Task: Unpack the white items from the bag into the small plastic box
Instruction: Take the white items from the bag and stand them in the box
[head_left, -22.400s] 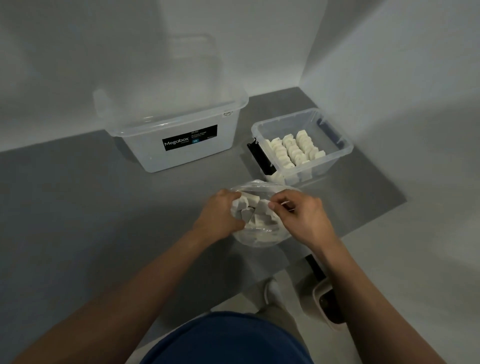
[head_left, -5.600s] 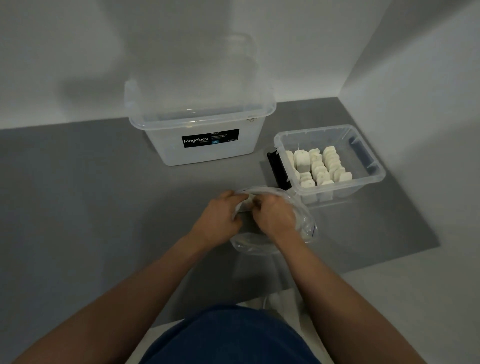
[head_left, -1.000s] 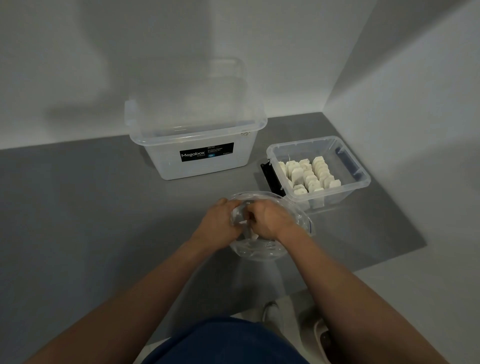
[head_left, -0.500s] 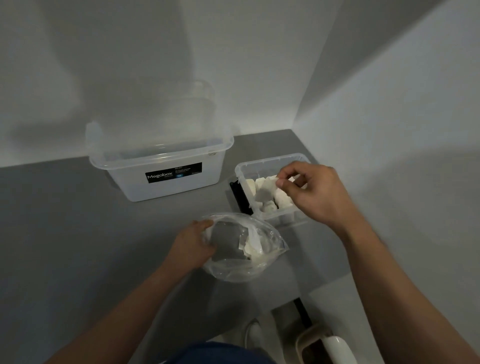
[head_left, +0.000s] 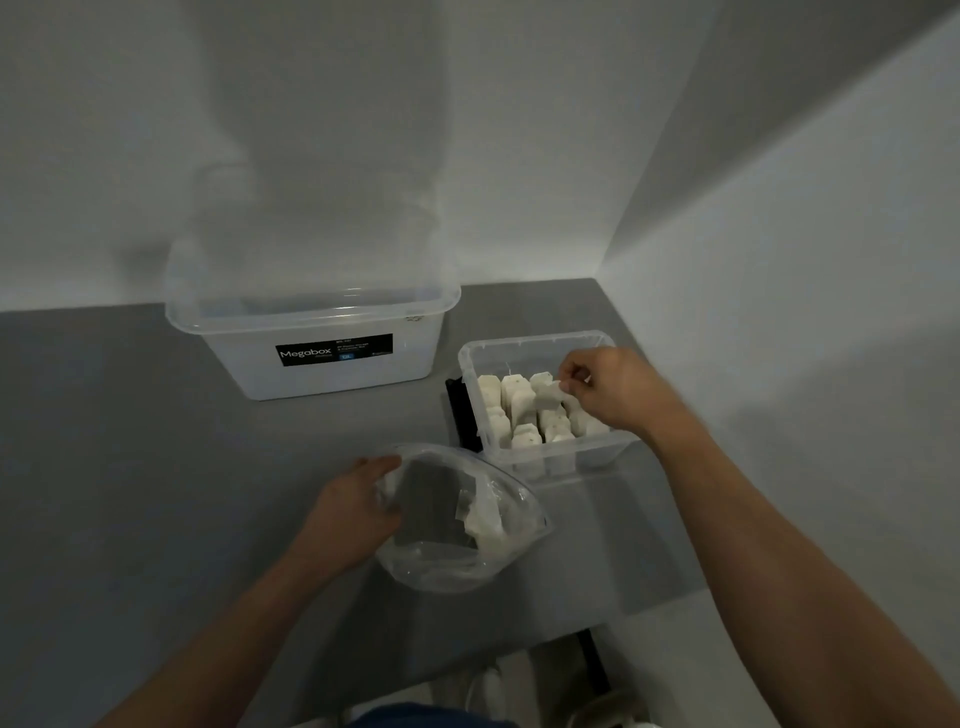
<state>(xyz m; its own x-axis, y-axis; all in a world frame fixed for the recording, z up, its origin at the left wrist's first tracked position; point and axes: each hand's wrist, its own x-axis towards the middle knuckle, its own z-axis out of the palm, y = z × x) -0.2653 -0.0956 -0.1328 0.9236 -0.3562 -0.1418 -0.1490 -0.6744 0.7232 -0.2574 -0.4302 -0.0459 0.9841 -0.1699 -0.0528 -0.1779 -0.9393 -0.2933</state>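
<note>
A: Two hands are in view. Nearest, the left hand (head_left: 358, 506) grips the left rim of the clear bag (head_left: 462, 519), fingers (head_left: 382, 465) curled over the plastic, holding the mouth open on the grey counter (head_left: 130, 467).

B: Contents of the bag?

A: Few. A small cluster of white items (head_left: 485, 525) lies against its right side; most of the bag shows only the counter through it. A second ago both hands were inside the bag; now only the left hand is there.

B: And the right hand?

A: The right hand (head_left: 618, 389) has crossed to the small plastic box (head_left: 540, 345), just beyond the bag. Its fingers (head_left: 569, 376) are pinched narrow on one white piece (head_left: 550, 395), which sits low over the rows (head_left: 519, 410) already standing in the box. Whether the piece touches the rows cannot be told.

B: Meaning for the task?

A: One more transfer is at the placing stage. Judged from the bag, only a few pieces remain, so the task is near its end.

B: Anything farther back?

A: The large Megabox tub (head_left: 311, 332) stands against the wall, apart from the work. A dark object (head_left: 460, 410) lies beside the small box's left wall; it cannot be identified.
</note>
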